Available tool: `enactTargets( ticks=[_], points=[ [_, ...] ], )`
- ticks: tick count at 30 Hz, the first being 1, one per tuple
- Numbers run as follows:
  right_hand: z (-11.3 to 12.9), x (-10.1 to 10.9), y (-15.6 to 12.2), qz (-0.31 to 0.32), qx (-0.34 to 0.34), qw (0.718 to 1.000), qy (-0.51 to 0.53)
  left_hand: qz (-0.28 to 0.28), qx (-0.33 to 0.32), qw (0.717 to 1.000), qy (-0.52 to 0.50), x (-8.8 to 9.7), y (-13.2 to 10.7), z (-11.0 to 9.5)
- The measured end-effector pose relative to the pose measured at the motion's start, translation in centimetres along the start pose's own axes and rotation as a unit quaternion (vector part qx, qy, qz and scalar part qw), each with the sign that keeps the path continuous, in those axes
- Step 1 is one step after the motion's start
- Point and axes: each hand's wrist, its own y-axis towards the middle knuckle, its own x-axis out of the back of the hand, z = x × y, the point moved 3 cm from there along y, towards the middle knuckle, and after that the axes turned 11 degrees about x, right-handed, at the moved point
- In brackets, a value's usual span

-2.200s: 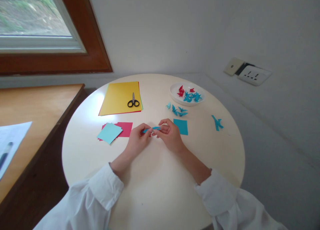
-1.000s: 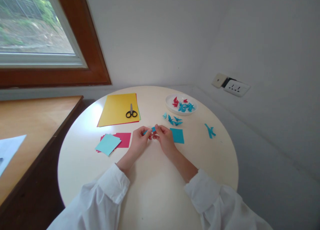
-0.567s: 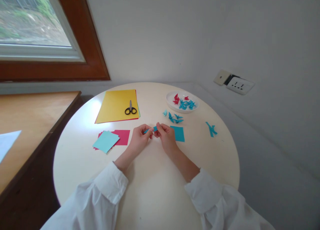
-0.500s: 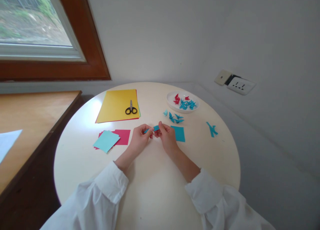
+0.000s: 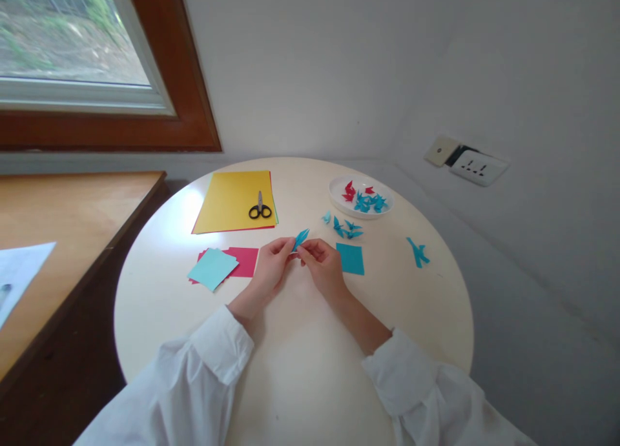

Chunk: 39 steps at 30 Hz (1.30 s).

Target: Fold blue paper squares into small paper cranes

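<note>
A small piece of folded blue paper [image 5: 301, 237] is pinched over the middle of the round table, its pointed end sticking up and to the right. My left hand [image 5: 275, 260] grips it from the left, thumb on top. From the other side my right hand [image 5: 321, 260] holds its lower part between thumb and fingers; the fingertips partly hide that end. Just right of my right hand lies a blue paper square [image 5: 352, 259]. Several folded blue paper cranes [image 5: 347, 228] sit beyond it, beside a paler one [image 5: 327, 217].
A white plate [image 5: 334, 204] holds red and blue cranes. Black-handled scissors [image 5: 260, 207] lie on yellow sheets [image 5: 232, 197]. Left are light blue squares [image 5: 214, 269] over pink ones [image 5: 245, 262]; right are blue scraps [image 5: 418, 252]. A wooden desk [image 5: 97, 207] stands left.
The folded paper has turned from lying nearly level to pointing up and right. My right thumb and fingers have shifted to its lower end. The view has swung slightly left.
</note>
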Motion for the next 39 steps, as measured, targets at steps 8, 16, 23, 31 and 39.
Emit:
enactTargets(
  ticks=[8, 16, 23, 31, 39],
  points=[
    [0.35, 0.13, -0.05, -0.004, 0.006, 1.000, -0.005, 0.012, 0.010, 1.000, 0.013, -0.08, -0.05, -0.05],
    [0.24, 0.24, -0.06, -0.008, 0.006, 1.000, -0.008, 0.024, 0.014, 1.000, -0.004, -0.04, -0.07, -0.11],
    [0.27, 0.29, -0.07, -0.017, 0.016, 1.000, -0.015, 0.003, 0.016, 1.000, 0.008, 0.01, -0.10, 0.06],
    [0.29, 0.54, -0.25, -0.013, 0.033, 0.997, -0.074, -0.054, -0.058, 0.990, 0.117, 0.34, -0.05, -0.08],
    [0.79, 0.83, -0.17, -0.017, 0.090, 0.989, -0.115, -0.054, -0.095, 0.977, 0.182, 0.51, 0.07, 0.39]
  ],
)
